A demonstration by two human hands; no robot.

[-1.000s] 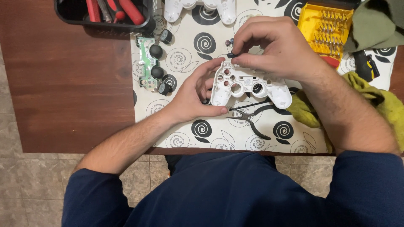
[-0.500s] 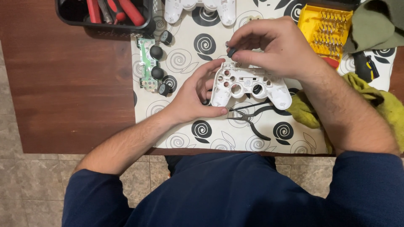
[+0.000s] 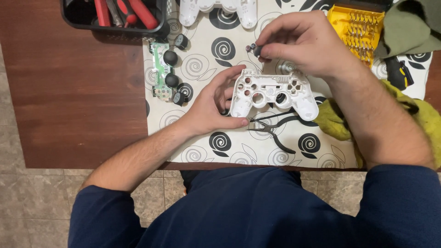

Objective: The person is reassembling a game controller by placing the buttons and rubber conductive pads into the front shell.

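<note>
Right hand (image 3: 305, 43) now lifted, pinching small dark part (image 3: 254, 48) above left-hand-held (image 3: 216, 103) white shell (image 3: 273, 92).

Controller shell (image 3: 273, 94) on patterned mat (image 3: 206, 147), pliers (image 3: 271, 131) just before it, circuit board (image 3: 161, 71) left, bit case (image 3: 356, 30) behind right, perhaps touching cloth (image 3: 409, 27)

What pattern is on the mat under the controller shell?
Black spirals with leaf outlines on a white mat, seen clearly in the head view beneath the white controller shell.

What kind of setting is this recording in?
Likely a home table used as a repair bench: a wooden table over tiled floor, a patterned mat, a yellow bit set and an opened white controller shell.
</note>
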